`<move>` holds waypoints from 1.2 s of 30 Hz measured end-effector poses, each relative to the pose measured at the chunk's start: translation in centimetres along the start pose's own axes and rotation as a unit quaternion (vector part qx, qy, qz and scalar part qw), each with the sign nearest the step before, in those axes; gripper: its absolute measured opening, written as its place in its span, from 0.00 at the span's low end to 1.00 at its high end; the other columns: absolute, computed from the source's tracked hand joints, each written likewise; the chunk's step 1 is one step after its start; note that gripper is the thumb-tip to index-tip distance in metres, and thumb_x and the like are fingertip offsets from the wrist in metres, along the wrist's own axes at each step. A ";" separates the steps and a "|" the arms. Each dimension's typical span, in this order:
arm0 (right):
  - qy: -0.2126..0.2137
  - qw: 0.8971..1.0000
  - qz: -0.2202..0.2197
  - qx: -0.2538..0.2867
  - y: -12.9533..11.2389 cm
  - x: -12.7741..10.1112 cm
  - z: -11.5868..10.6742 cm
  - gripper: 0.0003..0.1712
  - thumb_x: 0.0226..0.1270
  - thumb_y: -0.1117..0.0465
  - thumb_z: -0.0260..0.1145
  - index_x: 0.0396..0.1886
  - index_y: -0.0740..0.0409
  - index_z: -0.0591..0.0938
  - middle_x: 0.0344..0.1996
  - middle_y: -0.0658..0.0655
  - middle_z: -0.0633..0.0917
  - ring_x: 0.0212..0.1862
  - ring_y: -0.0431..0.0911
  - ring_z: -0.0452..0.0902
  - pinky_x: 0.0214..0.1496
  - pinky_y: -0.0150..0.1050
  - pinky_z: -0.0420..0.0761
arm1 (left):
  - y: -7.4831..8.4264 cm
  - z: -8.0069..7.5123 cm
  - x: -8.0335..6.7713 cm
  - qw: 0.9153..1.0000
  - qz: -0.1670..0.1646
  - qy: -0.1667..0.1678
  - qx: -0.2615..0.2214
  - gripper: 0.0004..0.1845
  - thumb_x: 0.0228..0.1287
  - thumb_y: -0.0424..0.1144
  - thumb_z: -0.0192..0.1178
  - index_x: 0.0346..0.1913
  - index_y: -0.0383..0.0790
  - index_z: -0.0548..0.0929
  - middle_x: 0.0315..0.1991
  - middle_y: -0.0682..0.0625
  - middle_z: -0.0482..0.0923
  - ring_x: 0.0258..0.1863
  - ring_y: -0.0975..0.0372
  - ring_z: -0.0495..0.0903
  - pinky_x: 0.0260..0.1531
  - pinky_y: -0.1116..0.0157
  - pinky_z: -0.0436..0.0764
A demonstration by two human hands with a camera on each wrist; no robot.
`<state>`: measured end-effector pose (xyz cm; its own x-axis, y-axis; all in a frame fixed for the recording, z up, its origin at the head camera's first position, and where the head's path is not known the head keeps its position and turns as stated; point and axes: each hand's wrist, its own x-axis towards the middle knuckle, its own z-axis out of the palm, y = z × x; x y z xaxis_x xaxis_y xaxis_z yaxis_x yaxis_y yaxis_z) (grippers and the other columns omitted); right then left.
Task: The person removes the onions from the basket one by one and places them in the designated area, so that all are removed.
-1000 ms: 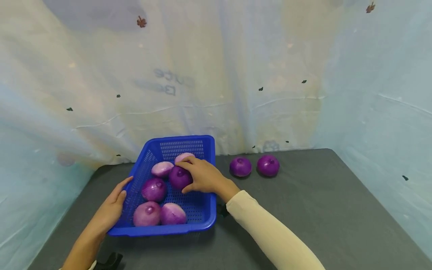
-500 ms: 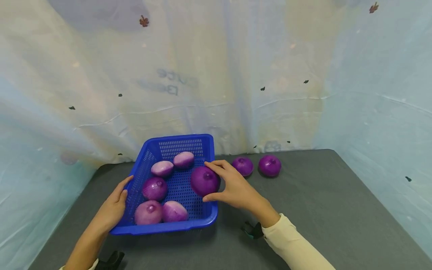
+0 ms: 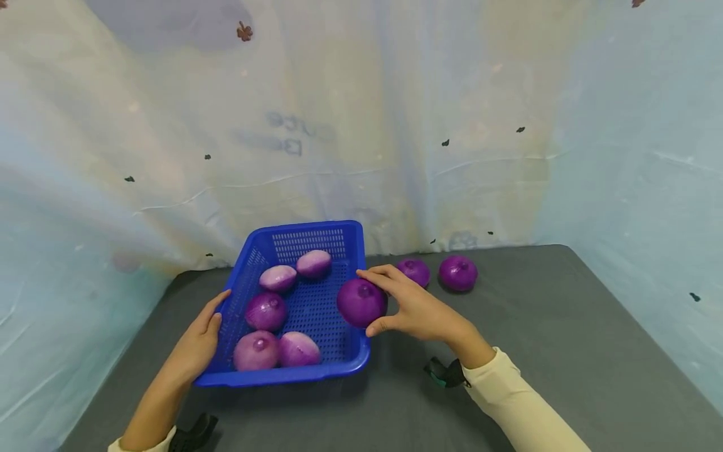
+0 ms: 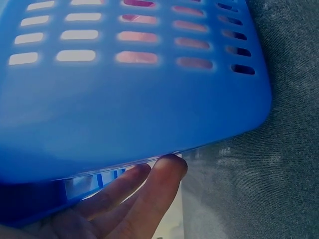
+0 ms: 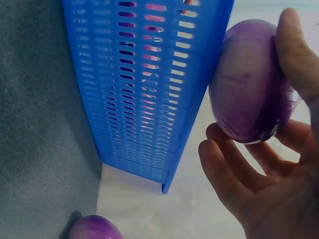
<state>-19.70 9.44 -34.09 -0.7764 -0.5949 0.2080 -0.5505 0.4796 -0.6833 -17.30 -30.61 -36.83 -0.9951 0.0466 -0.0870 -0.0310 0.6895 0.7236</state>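
A blue plastic basket [image 3: 282,375] stands on the dark table, with several purple and pale pink onions [image 3: 266,311] inside. My left hand [image 3: 194,345] holds the basket's left rim; in the left wrist view, fingertips [image 4: 169,167] show right at the rim. My right hand [image 3: 420,307] grips a dark purple onion [image 3: 360,302] between thumb and fingers, over the basket's right rim. Seen from the right wrist, this onion [image 5: 249,82] is above the basket's rim [image 5: 197,99], its paler side facing the camera.
Two more purple onions [image 3: 458,273] lie on the grey-black table [image 3: 542,326] behind and right of the right hand, one partly hidden by it. A pale patterned sheet [image 3: 367,125] hangs behind the table and along both sides.
My right hand has lifted the dark purple onion from the basket's middle and carried it right, to the right rim. The left hand keeps its place on the left rim.
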 end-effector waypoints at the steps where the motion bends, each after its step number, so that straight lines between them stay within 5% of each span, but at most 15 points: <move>1: -0.005 1.000 -0.001 -0.002 0.0 0.0 -0.2 0.55 0.51 0.40 0.75 0.78 0.43 0.61 0.70 0.50 0.66 0.72 0.47 0.65 0.70 0.52 0.72 | 0.1 0.0 0.1 1.000 -0.002 0.000 -0.001 0.28 0.83 0.44 0.24 0.81 0.48 0.44 0.77 0.27 0.48 0.71 0.29 0.56 0.63 0.30 0.60; 36: -0.029 0.999 0.012 -0.042 -0.2 -0.3 -1.1 0.53 0.55 0.38 0.75 0.78 0.40 0.61 0.73 0.44 0.67 0.73 0.42 0.64 0.71 0.49 0.71 | 0.3 -0.1 0.0 1.000 -0.016 -0.007 0.008 0.28 0.82 0.46 0.24 0.81 0.51 0.42 0.77 0.28 0.47 0.71 0.28 0.57 0.62 0.28 0.60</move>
<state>-19.69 10.19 -33.23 -0.7721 -0.6175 0.1505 -0.5577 0.5445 -0.6265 -17.31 -30.49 -36.51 -0.9922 0.0337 -0.1202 -0.0621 0.7017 0.7098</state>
